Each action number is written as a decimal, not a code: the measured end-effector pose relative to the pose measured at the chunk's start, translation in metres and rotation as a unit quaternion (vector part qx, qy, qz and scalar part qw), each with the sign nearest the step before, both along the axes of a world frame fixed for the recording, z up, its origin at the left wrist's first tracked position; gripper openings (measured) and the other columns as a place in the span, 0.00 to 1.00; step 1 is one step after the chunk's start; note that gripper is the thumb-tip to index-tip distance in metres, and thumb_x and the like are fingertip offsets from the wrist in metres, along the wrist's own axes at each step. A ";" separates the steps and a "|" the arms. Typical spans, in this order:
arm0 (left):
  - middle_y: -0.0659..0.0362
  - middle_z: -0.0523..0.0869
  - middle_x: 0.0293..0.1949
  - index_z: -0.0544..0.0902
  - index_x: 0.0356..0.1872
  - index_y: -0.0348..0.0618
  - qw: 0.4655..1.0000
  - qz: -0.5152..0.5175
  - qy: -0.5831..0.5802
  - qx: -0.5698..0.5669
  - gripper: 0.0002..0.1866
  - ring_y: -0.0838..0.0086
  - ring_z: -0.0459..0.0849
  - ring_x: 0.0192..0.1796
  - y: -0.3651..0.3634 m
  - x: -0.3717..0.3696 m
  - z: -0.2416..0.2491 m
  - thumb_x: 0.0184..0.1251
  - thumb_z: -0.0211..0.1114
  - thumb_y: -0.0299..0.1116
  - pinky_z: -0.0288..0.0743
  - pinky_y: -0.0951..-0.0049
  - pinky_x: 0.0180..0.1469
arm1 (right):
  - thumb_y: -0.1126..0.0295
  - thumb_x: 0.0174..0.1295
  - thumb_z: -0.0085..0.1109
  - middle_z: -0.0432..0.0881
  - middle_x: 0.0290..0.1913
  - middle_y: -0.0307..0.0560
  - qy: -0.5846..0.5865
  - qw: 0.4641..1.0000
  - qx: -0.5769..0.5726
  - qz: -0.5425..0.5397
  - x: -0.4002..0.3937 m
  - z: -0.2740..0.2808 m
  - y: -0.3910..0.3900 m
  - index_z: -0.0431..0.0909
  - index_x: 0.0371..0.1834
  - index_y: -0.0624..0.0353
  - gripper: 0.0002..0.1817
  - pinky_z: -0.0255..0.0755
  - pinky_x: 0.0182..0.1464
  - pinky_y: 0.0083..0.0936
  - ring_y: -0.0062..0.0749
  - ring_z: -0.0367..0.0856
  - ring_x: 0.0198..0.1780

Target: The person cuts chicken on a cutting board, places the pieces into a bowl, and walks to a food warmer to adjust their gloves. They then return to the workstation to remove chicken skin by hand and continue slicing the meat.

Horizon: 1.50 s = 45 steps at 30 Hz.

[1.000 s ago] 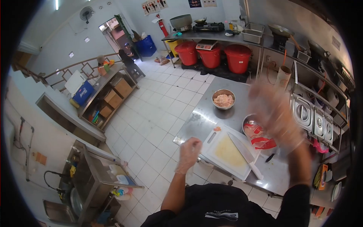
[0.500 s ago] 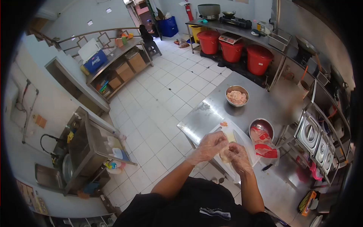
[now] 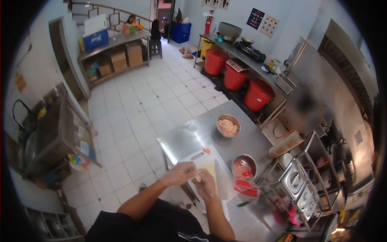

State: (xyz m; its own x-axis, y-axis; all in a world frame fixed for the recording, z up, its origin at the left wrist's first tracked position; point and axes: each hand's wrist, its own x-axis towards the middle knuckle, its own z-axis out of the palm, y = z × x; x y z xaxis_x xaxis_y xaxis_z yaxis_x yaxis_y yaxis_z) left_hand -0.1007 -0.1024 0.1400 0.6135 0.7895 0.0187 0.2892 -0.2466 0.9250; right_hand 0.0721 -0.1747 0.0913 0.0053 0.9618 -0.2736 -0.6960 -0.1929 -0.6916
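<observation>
Both hands wear clear plastic gloves and meet over the near left part of a white cutting board (image 3: 227, 186). My left hand (image 3: 179, 173) and my right hand (image 3: 205, 184) pinch a small pale piece of meat (image 3: 197, 176) between them. On the board, right of my hands, lies a knife (image 3: 219, 175), and a small pink scrap (image 3: 207, 151) sits at its far end. Beyond the board stands a steel bowl of pale meat (image 3: 228, 126). Another steel bowl (image 3: 250, 159), to the right, has a red and clear plastic bag (image 3: 245, 181) hanging over its rim.
The steel table (image 3: 181, 137) holds all this. Lidded steel pans (image 3: 294, 177) stand on a rack at the right, with a blurred person (image 3: 304, 107) behind. Red bins (image 3: 258, 94) line the back counter. A sink unit (image 3: 52, 125) is at the left, and people sit near the far doorway.
The camera view has turned, so the table and bowls appear lower and further left. My hands remain together, and the piece between them now looks smaller.
</observation>
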 end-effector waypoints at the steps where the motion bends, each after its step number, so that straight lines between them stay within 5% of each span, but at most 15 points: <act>1: 0.56 0.85 0.34 0.83 0.42 0.40 0.999 -0.004 0.007 -0.032 0.12 0.70 0.82 0.37 -0.001 -0.002 -0.005 0.73 0.66 0.39 0.77 0.66 0.42 | 0.71 0.72 0.59 0.79 0.41 0.41 -0.017 1.000 -0.025 0.000 -0.001 0.007 -0.002 0.78 0.49 0.61 0.07 0.77 0.44 0.29 0.27 0.78 0.42; 2: 0.55 0.85 0.34 0.82 0.43 0.40 0.998 -0.004 0.019 -0.060 0.12 0.69 0.82 0.36 -0.002 -0.006 -0.009 0.73 0.66 0.40 0.77 0.65 0.41 | 0.71 0.72 0.59 0.79 0.40 0.42 -0.027 0.999 -0.047 0.003 -0.005 0.011 -0.002 0.78 0.49 0.61 0.07 0.77 0.41 0.28 0.26 0.78 0.40; 5: 0.55 0.85 0.34 0.82 0.46 0.40 0.993 0.026 -0.049 0.105 0.14 0.70 0.81 0.34 0.002 -0.009 -0.050 0.74 0.63 0.42 0.76 0.64 0.40 | 0.67 0.72 0.61 0.78 0.38 0.39 0.008 0.999 0.030 0.026 -0.005 -0.006 -0.005 0.78 0.47 0.62 0.09 0.68 0.29 0.15 0.17 0.74 0.31; 7: 0.53 0.83 0.36 0.81 0.47 0.40 0.986 0.059 0.035 -0.150 0.15 0.72 0.81 0.41 -0.004 -0.014 -0.014 0.75 0.62 0.43 0.76 0.64 0.46 | 0.67 0.74 0.60 0.79 0.35 0.38 -0.044 0.998 -0.034 0.029 -0.007 0.007 -0.001 0.78 0.45 0.61 0.08 0.65 0.26 0.13 0.16 0.72 0.26; 8: 0.57 0.83 0.38 0.81 0.50 0.42 0.989 0.055 0.030 -0.131 0.15 0.75 0.81 0.45 -0.001 -0.012 -0.039 0.77 0.62 0.44 0.77 0.65 0.49 | 0.68 0.75 0.58 0.79 0.34 0.37 -0.075 0.994 -0.071 0.028 -0.009 0.017 0.000 0.78 0.42 0.60 0.07 0.64 0.25 0.11 0.16 0.72 0.26; 10: 0.62 0.83 0.41 0.80 0.53 0.42 0.891 0.084 -0.231 -0.382 0.17 0.74 0.82 0.47 -0.014 -0.003 -0.053 0.77 0.66 0.44 0.78 0.67 0.49 | 0.69 0.75 0.57 0.79 0.34 0.37 -0.090 0.993 -0.064 0.043 -0.006 0.013 0.003 0.77 0.39 0.58 0.06 0.64 0.25 0.11 0.16 0.73 0.28; 13: 0.64 0.83 0.42 0.78 0.56 0.40 0.862 0.021 -0.267 -0.430 0.20 0.73 0.83 0.47 -0.025 0.004 -0.064 0.75 0.70 0.43 0.78 0.68 0.48 | 0.69 0.74 0.60 0.79 0.33 0.38 -0.107 0.993 -0.048 0.030 -0.007 0.017 -0.005 0.76 0.37 0.57 0.07 0.64 0.24 0.11 0.16 0.74 0.28; 17: 0.62 0.83 0.42 0.81 0.52 0.39 0.884 -0.037 -0.260 -0.388 0.21 0.77 0.80 0.42 -0.020 0.018 -0.077 0.69 0.75 0.43 0.74 0.74 0.43 | 0.69 0.72 0.63 0.81 0.33 0.39 -0.150 0.987 -0.065 -0.001 0.011 0.020 -0.009 0.78 0.39 0.58 0.06 0.65 0.24 0.13 0.19 0.75 0.27; 22: 0.62 0.82 0.37 0.85 0.47 0.38 0.956 -0.061 -0.094 -0.270 0.21 0.79 0.78 0.40 -0.013 0.041 -0.017 0.63 0.78 0.43 0.72 0.75 0.41 | 0.71 0.70 0.64 0.84 0.31 0.44 -0.229 0.973 -0.032 0.012 0.045 0.022 -0.019 0.79 0.38 0.61 0.06 0.66 0.24 0.15 0.21 0.77 0.26; 28: 0.61 0.82 0.29 0.87 0.41 0.40 0.963 -0.121 0.026 -0.238 0.19 0.77 0.78 0.36 -0.016 0.049 0.050 0.60 0.78 0.46 0.73 0.71 0.41 | 0.73 0.69 0.62 0.82 0.29 0.42 -0.235 0.970 -0.055 -0.017 0.054 0.047 -0.035 0.80 0.37 0.62 0.04 0.65 0.26 0.16 0.20 0.75 0.26; 35: 0.57 0.86 0.32 0.87 0.43 0.37 0.989 -0.109 0.039 -0.097 0.15 0.76 0.81 0.39 -0.023 0.059 -0.020 0.64 0.74 0.39 0.76 0.71 0.44 | 0.69 0.68 0.63 0.82 0.30 0.39 -0.305 0.950 -0.066 0.002 0.048 0.059 -0.049 0.81 0.36 0.59 0.06 0.67 0.27 0.17 0.19 0.76 0.28; 38: 0.58 0.87 0.33 0.88 0.41 0.35 0.970 -0.111 -0.081 -0.201 0.14 0.73 0.82 0.39 -0.023 0.051 -0.023 0.69 0.71 0.39 0.77 0.68 0.47 | 0.70 0.70 0.61 0.83 0.31 0.41 -0.320 0.945 -0.064 0.032 0.052 0.066 -0.044 0.79 0.37 0.59 0.05 0.71 0.28 0.17 0.19 0.78 0.29; 42: 0.54 0.84 0.55 0.79 0.59 0.33 0.876 -0.134 -0.213 -0.412 0.19 0.70 0.82 0.57 -0.017 0.041 -0.039 0.80 0.62 0.39 0.74 0.65 0.63 | 0.68 0.72 0.62 0.83 0.32 0.43 -0.324 0.945 -0.042 0.009 0.054 0.047 -0.043 0.78 0.38 0.60 0.07 0.74 0.30 0.19 0.21 0.79 0.30; 45: 0.56 0.83 0.55 0.76 0.61 0.34 0.805 -0.107 -0.296 -0.503 0.17 0.70 0.81 0.59 -0.022 0.038 -0.056 0.82 0.58 0.36 0.73 0.67 0.64 | 0.68 0.73 0.64 0.82 0.33 0.44 -0.296 0.954 -0.015 0.035 0.049 0.031 -0.043 0.77 0.39 0.61 0.08 0.77 0.33 0.22 0.23 0.80 0.31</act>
State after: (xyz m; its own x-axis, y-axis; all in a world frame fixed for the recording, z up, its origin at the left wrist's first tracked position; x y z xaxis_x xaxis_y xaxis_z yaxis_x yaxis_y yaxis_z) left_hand -0.0628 -0.1239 0.0837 0.8563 0.4647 -0.2254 -0.2243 0.7277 0.6482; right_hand 0.1213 -0.2172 0.1227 0.1032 0.9573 -0.2699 -0.1700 -0.2504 -0.9531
